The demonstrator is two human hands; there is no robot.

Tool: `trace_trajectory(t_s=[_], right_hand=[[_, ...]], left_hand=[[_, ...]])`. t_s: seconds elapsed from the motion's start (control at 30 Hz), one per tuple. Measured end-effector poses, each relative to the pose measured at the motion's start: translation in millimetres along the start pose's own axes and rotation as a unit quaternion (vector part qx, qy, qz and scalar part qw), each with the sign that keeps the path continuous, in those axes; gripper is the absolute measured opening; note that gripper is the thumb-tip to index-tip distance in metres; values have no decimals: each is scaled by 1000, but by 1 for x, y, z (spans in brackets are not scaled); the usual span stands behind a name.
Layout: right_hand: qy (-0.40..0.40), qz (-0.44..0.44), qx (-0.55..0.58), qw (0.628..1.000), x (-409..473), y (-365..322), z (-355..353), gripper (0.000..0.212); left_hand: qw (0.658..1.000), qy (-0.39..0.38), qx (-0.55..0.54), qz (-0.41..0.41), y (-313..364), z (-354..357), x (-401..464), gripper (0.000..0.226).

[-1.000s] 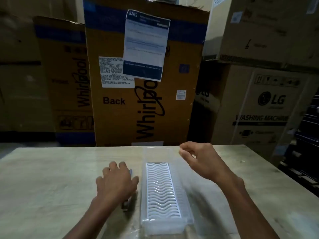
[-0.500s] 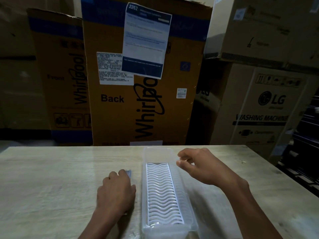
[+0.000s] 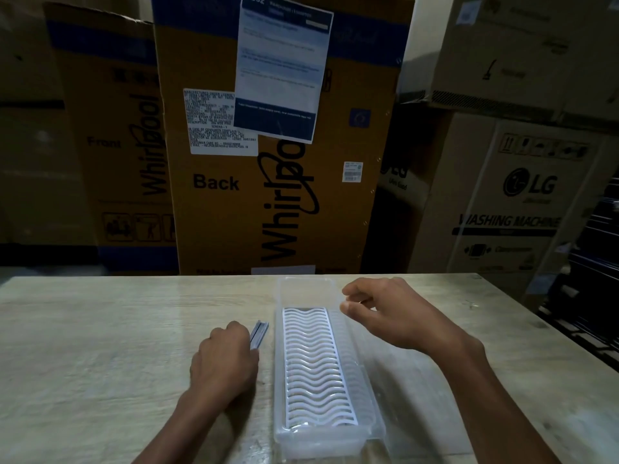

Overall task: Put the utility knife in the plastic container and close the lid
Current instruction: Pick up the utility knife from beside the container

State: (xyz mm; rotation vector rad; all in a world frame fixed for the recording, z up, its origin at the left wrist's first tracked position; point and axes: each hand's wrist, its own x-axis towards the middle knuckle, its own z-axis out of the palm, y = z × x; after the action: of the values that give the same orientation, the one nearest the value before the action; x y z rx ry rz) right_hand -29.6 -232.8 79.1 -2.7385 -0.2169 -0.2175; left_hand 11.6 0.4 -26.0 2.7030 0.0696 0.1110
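A long clear plastic container (image 3: 371, 390) lies lengthwise on the table, with a white wavy grid insert (image 3: 315, 366) inside it. Its clear lid seems to lie open along its right side, hard to make out. The grey utility knife (image 3: 259, 333) lies on the table just left of the container. My left hand (image 3: 224, 361) covers the knife's near part with fingers curled around it; only the far tip shows. My right hand (image 3: 392, 313) hovers over the container's far right rim, fingers loosely bent, holding nothing.
The pale wooden table (image 3: 100, 346) ends at a far edge just beyond the container. Large cardboard appliance boxes (image 3: 268, 162) stand close behind it. More boxes (image 3: 522, 202) are stacked at the right, with dark shelving (image 3: 596, 296) past the table's right edge.
My left hand has slid back along the knife and curled its fingers around it, uncovering the tip. My right hand has stayed above the container's far right rim.
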Motion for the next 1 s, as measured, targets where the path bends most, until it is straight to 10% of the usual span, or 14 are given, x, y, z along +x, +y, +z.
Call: trace_trajectory(t_s=[1.0], right_hand=[[-33,23,0,999,-1,2,-2,40]], left_hand=[[995,12,91,40,4,5,4,12]])
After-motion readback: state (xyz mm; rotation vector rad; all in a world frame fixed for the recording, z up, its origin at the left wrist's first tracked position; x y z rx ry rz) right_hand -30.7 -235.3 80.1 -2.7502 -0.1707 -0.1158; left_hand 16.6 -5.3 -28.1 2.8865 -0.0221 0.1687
